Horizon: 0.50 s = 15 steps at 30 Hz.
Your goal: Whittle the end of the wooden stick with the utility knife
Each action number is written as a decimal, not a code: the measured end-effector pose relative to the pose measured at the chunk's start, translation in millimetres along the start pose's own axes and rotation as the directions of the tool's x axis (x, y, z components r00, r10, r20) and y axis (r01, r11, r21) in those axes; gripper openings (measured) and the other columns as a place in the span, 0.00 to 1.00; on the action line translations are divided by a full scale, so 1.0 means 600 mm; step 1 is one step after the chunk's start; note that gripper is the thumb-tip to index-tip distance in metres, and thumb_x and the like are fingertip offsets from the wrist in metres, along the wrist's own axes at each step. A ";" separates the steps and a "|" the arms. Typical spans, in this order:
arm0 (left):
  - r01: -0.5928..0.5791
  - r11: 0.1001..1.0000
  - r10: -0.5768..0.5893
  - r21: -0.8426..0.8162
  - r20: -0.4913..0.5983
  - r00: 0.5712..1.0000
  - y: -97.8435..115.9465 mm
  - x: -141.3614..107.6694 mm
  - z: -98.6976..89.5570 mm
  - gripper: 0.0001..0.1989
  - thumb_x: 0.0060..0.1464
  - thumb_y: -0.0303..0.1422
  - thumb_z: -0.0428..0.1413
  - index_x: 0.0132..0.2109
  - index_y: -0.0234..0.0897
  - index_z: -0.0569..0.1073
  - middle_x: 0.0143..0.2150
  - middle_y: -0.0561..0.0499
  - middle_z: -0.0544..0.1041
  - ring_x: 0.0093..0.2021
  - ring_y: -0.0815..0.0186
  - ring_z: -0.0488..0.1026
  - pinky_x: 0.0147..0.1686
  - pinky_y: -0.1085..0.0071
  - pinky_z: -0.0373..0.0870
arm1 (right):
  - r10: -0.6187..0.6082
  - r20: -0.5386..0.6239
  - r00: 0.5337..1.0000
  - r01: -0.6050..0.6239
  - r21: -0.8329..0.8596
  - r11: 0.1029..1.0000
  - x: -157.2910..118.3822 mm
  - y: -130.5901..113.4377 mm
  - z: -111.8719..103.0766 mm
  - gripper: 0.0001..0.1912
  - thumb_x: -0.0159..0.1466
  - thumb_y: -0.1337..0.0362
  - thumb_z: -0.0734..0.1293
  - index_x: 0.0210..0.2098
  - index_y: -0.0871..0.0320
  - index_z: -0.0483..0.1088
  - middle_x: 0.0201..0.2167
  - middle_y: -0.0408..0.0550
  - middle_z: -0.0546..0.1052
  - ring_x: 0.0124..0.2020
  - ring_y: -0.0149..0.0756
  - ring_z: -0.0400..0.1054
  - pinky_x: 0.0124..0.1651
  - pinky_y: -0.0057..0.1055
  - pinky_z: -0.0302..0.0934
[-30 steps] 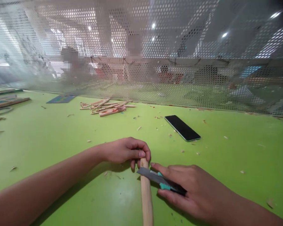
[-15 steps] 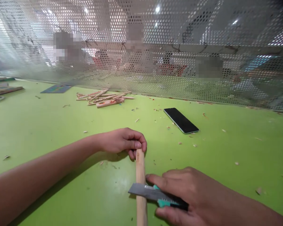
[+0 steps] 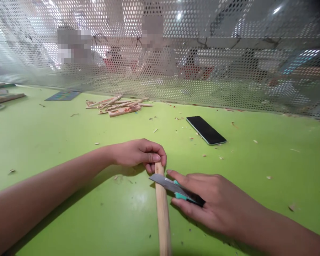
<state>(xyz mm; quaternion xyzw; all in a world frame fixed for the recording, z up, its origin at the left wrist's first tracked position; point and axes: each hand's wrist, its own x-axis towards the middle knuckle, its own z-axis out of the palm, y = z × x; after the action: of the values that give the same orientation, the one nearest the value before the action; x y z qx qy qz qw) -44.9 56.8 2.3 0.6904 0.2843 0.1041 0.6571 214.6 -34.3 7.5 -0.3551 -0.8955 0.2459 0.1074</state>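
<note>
One left hand (image 3: pixel 141 153) is pinching a stick (image 3: pixel 163 213). The right hand (image 3: pixel 216 202), clutching a knife (image 3: pixel 172 187), is moving farther, uncovering nearer wood (image 3: pixel 164 234).

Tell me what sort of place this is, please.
Probably a craft workshop: wood chips litter the green table, sticks lie piled near the screen, and the right hand holds a knife.

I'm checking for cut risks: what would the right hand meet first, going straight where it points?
Probably the wooden stick, near its far end, close to the left hand; depth is unclear.
</note>
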 end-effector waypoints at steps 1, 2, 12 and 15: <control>-0.004 1.000 0.004 -0.002 -0.002 1.000 0.000 0.000 0.001 0.19 0.65 0.49 0.59 0.45 0.35 0.77 0.40 0.48 0.78 0.36 0.69 0.75 0.38 0.73 0.74 | -0.011 0.006 1.000 0.011 0.002 1.000 0.000 0.001 -0.001 0.21 0.74 0.58 0.62 0.63 0.57 0.69 0.43 0.51 0.82 0.39 0.43 0.76 0.42 0.35 0.66; -0.008 1.000 0.008 -0.003 -0.004 1.000 0.000 0.000 0.002 0.19 0.65 0.49 0.59 0.45 0.35 0.77 0.40 0.48 0.78 0.35 0.69 0.74 0.38 0.74 0.74 | -0.019 0.016 1.000 0.019 0.005 1.000 0.000 0.002 -0.002 0.20 0.74 0.59 0.62 0.63 0.57 0.70 0.44 0.52 0.82 0.40 0.43 0.76 0.43 0.35 0.66; -0.019 1.000 0.019 -0.011 -0.025 1.000 -0.002 0.001 0.000 0.18 0.65 0.48 0.59 0.44 0.35 0.77 0.37 0.49 0.78 0.34 0.69 0.75 0.37 0.75 0.75 | -0.100 0.132 0.986 0.097 0.034 0.995 -0.014 -0.005 -0.013 0.20 0.71 0.60 0.67 0.60 0.57 0.72 0.35 0.47 0.81 0.32 0.39 0.74 0.34 0.31 0.62; -0.015 1.000 0.015 -0.011 -0.022 1.000 -0.001 0.001 -0.002 0.18 0.65 0.48 0.59 0.44 0.35 0.77 0.36 0.49 0.78 0.34 0.69 0.75 0.37 0.75 0.75 | -0.109 0.146 0.983 0.102 0.052 0.993 -0.015 -0.010 -0.012 0.20 0.69 0.60 0.68 0.59 0.55 0.73 0.31 0.44 0.79 0.29 0.38 0.73 0.31 0.30 0.60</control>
<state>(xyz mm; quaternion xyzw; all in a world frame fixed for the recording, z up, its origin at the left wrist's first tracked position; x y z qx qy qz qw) -45.3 57.9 1.8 0.6875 0.2858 0.1181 0.6570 220.3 -41.8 16.9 -0.2855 -0.9129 0.2853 0.0613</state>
